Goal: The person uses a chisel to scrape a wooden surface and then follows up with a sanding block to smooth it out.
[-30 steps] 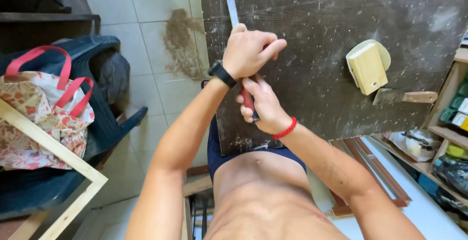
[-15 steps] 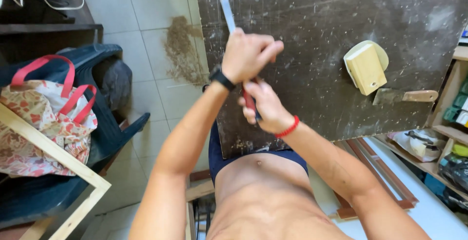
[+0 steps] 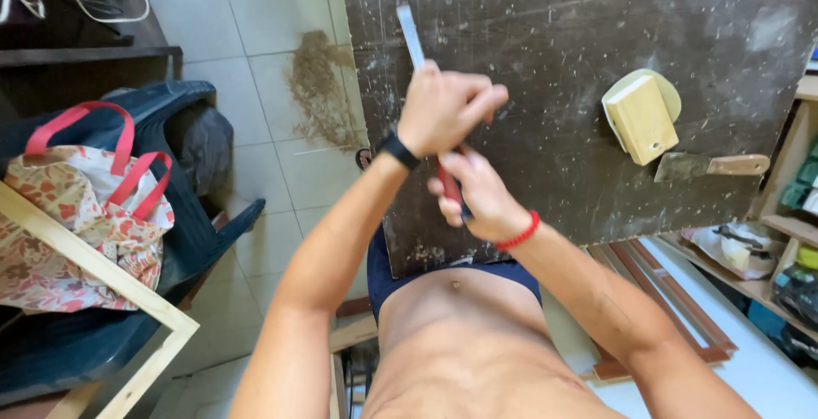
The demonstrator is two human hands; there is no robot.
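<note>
Nearest the camera, the right hand (image 3: 477, 198), with a red band at its wrist, closes its fingers round the red handle (image 3: 449, 187) of a tool above the near edge of the dark, scratched worktable (image 3: 596, 61). Just beyond and touching it, the left hand (image 3: 447, 108), with a black watch on its wrist, is curled shut over the lower part of a narrow pale metal strip (image 3: 410, 34), which rises from the fist and points toward the far side of the table, slightly to the left. Both hands meet over the table's left part, and the strip's free end lies over the dark surface. Farther right on the table sits a pale wooden block (image 3: 641, 119) on a light round disc, and just near of it lies a scraper with a wooden handle (image 3: 707, 165). To the left, on the tiled floor, a heap of sawdust (image 3: 319, 87) lies against the table's edge. Nearer on the left, a flowered bag with red handles (image 3: 77, 206) rests on a dark blue plastic chair (image 3: 200, 223).
</note>
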